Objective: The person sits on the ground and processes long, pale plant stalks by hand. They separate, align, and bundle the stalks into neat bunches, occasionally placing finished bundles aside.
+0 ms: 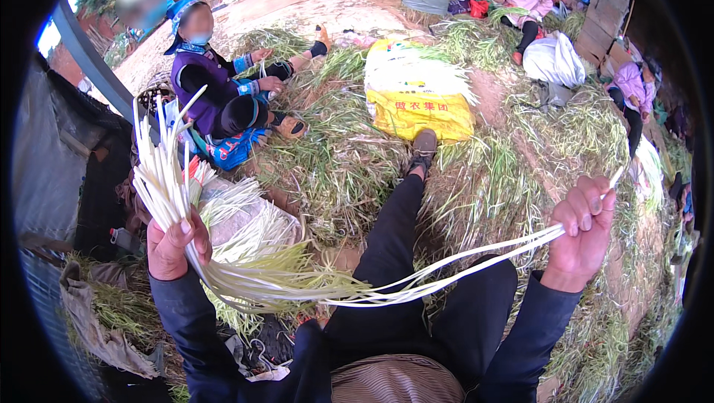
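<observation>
My left hand (175,244) grips a thick bunch of long pale stalks (163,185), which look like blanched chives. Their white ends stand up above the fist, and the thin yellow-green leaves trail down and right across my lap. Out to the right, my right hand (583,224) is closed around a few strands (463,279) stretched in a sagging curve between both hands. One white end pokes out past the right fingers. Below and beside my left hand lie more trimmed stalks (254,227) on a pale sheet.
A yellow printed sack (385,116) bearing white stalks lies beyond my outstretched foot (425,146). At left sits a person in a purple vest (203,88), hands on stalks. Green leaf litter (346,169) covers the ground. Other people sit at right near a white sack (552,60).
</observation>
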The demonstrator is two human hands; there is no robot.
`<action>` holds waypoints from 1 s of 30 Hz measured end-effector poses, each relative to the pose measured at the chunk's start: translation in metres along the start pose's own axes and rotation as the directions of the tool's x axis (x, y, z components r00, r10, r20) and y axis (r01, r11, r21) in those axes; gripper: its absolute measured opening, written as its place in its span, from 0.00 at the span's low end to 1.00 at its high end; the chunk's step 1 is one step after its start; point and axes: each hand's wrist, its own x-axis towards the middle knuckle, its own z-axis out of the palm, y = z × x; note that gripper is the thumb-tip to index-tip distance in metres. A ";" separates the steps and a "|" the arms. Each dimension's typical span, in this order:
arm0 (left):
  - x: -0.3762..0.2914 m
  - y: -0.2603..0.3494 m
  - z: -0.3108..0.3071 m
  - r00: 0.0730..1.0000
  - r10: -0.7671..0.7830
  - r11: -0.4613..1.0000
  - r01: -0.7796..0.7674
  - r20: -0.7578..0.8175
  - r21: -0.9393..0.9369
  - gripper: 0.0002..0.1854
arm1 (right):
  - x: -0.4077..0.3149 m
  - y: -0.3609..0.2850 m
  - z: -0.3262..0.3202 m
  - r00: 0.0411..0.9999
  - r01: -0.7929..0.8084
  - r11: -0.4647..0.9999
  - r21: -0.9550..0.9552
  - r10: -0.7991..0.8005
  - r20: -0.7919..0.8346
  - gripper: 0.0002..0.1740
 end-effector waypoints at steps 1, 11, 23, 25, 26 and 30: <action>-0.002 0.003 -0.012 1.000 -0.025 1.000 0.025 0.006 0.006 0.18 | 0.006 -0.001 0.005 1.000 0.024 1.000 -0.012 -0.024 0.018 0.11; -0.004 -0.068 0.094 0.930 -0.331 0.934 0.347 0.162 -0.083 0.15 | -0.042 0.189 0.031 0.831 -0.547 0.753 -0.365 0.438 -0.343 0.10; -0.010 -0.114 0.149 0.805 -0.458 0.849 0.521 0.377 -0.083 0.09 | -0.051 0.204 0.012 0.768 -0.630 0.711 -0.313 0.511 -0.385 0.05; -0.012 -0.123 0.150 0.804 -0.473 0.837 0.538 0.361 -0.102 0.08 | -0.048 0.206 0.016 0.787 -0.601 0.720 -0.346 0.458 -0.413 0.05; -0.012 -0.126 0.150 0.803 -0.472 0.834 0.540 0.363 -0.110 0.08 | -0.049 0.207 0.014 0.794 -0.589 0.721 -0.364 0.435 -0.424 0.06; -0.013 -0.129 0.160 0.840 -0.462 0.856 0.506 0.284 -0.106 0.10 | -0.058 0.208 -0.016 0.830 -0.538 0.678 -0.501 0.326 -0.452 0.09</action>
